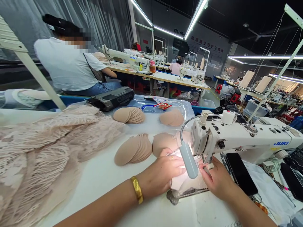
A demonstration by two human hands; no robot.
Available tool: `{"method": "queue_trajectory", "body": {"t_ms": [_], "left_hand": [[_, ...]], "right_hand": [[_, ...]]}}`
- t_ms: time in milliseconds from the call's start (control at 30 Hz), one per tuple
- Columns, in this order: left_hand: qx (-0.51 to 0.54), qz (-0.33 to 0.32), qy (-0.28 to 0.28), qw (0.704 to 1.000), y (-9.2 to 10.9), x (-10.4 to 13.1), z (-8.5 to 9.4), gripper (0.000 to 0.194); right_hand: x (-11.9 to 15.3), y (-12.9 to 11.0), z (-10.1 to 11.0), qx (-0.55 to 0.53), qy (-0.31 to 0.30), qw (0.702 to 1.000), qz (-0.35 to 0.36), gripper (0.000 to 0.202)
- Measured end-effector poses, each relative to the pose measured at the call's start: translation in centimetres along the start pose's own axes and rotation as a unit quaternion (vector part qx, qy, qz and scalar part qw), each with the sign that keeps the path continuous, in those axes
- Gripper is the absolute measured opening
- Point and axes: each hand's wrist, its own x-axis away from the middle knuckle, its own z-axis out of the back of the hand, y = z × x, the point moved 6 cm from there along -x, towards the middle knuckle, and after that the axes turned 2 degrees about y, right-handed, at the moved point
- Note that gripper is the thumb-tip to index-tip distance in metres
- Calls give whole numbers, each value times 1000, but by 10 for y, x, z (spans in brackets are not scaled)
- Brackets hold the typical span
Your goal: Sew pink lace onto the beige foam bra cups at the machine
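Under the needle end of a white sewing machine [239, 135] lies pale pink fabric [187, 184], lit by a grey gooseneck lamp [188, 160]. My left hand [163, 171], with a gold bracelet at the wrist, rests on the fabric's left side, its fingers spread. On the right, my right hand [216, 176] pinches the fabric edge beside the needle area, a band round one finger. The lamp head hides part of the fabric between the hands. Beige oval pads [133, 149] are fanned out left of the fabric, and another pad [163, 143] touches its far side.
Beige lace [47, 157] covers the table's left side. Behind are more pads [129, 115] on a clear plastic lid [151, 121] and a dark case [113, 97]. A black phone [241, 173] lies right of my right hand. A seated person [68, 66] is at the back left.
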Motion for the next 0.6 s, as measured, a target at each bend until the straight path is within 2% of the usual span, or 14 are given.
{"method": "queue_trajectory", "body": {"t_ms": [167, 367, 500, 600], "left_hand": [[23, -4, 9, 1000, -3, 5, -11, 27], [0, -14, 40, 999, 0, 10, -14, 19], [-25, -25, 21, 999, 12, 10, -9, 19], [-27, -27, 22, 999, 23, 10, -3, 17]], "right_hand": [[0, -3, 1, 17, -3, 1000, 9, 14], [0, -8, 2, 24, -25, 999, 21, 15], [3, -15, -1, 14, -65, 996, 56, 15], [6, -21, -7, 10, -129, 989, 72, 15]]}}
